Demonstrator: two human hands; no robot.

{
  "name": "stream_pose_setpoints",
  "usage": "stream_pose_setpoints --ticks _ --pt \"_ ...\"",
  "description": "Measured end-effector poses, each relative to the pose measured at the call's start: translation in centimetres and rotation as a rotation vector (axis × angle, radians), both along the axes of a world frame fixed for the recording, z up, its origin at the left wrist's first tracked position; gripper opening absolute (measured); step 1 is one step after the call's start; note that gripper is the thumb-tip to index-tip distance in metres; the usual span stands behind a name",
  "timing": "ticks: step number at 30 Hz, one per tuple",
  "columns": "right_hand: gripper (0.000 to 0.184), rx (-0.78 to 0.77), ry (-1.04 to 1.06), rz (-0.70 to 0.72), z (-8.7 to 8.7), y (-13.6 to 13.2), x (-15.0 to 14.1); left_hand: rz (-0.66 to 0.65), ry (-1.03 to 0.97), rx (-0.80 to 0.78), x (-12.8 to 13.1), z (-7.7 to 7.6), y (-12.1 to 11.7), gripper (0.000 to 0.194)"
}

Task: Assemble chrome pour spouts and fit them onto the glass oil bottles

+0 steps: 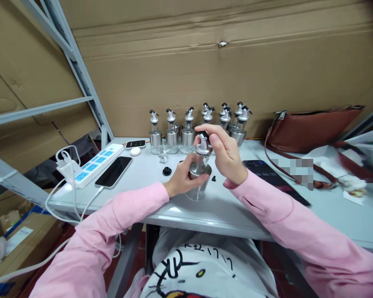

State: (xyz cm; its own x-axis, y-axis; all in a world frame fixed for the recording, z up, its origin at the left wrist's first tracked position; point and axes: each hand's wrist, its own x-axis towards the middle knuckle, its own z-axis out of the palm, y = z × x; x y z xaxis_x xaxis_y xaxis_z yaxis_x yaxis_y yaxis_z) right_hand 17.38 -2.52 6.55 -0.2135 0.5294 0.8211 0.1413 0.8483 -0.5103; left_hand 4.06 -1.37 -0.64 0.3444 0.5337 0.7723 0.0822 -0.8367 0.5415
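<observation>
A glass oil bottle with a steel sleeve [197, 193] stands upright near the table's front edge. My left hand [183, 176] is wrapped round its middle. On its neck sits a silver pour spout with a black flap [202, 145], and the bent fingers and thumb of my right hand [226, 153] close round this spout. Left of the bottle lie a round black cap [167, 171] and a small clear piece [163, 157]. A tiny black part [214, 179] rests just right of it.
Several similar bottles [156, 138] with spouts stand along the cardboard wall [186, 70]. On the left are a power strip [95, 165] and a phone [114, 171]. A dark phone [276, 182] and a brown bag [311, 128] lie on the right.
</observation>
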Motion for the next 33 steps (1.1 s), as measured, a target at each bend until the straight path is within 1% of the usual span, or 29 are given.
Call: stream_pose_setpoints --ticks 5,10,12,15,17,19,22,24,26,28,29,31,33 --pt "0.031 -0.070 0.131 0.052 -1.0 -0.2 -0.9 -0.020 0.030 -0.016 0.2 -0.1 -0.1 0.040" --pt "0.025 -0.146 0.267 0.126 -1.6 -0.4 -1.5 -0.045 0.035 -0.057 0.2 -0.4 0.0 0.045" --pt "0.024 -0.189 0.274 0.145 -1.7 -0.4 -1.5 -0.049 0.042 -0.067 0.2 -0.6 0.2 0.053" --pt "0.025 -0.224 0.273 0.162 -1.7 -0.4 -1.4 -0.052 0.065 -0.090 0.2 -0.8 0.3 0.070" --pt "0.024 -0.230 0.281 0.185 -1.7 -0.5 -1.3 -0.061 0.078 -0.113 0.1 -0.7 0.2 0.076" --pt "0.024 -0.235 0.290 0.207 -1.7 -0.6 -1.1 -0.104 0.092 -0.134 0.1 -0.6 0.1 0.080" --pt "0.026 -0.236 0.292 0.184 -2.1 -0.5 -0.7 -0.179 0.155 -0.199 0.0 -0.6 -0.1 0.080" --pt "0.030 -0.195 0.310 0.102 -2.5 -0.2 -0.4 -0.170 0.214 -0.243 -0.1 -0.8 0.1 0.073" --pt "0.030 -0.121 0.353 -0.017 -2.9 0.2 -0.2 -0.118 0.227 -0.196 -0.3 -1.0 0.7 0.069" --pt "0.028 -0.057 0.390 -0.097 -3.1 0.7 0.1 -0.025 0.154 -0.047 -0.9 -0.7 1.6 0.067" --pt "0.027 -0.038 0.397 -0.109 -3.1 1.0 0.2 0.037 0.094 0.041 -1.3 -0.3 2.2 0.066" --pt "0.025 -0.017 0.401 -0.093 -3.1 1.4 0.4 0.232 -0.057 0.150 -2.7 0.9 3.4 0.062" --pt "0.025 -0.006 0.409 -0.073 -2.9 1.6 0.6 0.421 -0.171 0.208 -4.5 2.2 4.7 0.064"
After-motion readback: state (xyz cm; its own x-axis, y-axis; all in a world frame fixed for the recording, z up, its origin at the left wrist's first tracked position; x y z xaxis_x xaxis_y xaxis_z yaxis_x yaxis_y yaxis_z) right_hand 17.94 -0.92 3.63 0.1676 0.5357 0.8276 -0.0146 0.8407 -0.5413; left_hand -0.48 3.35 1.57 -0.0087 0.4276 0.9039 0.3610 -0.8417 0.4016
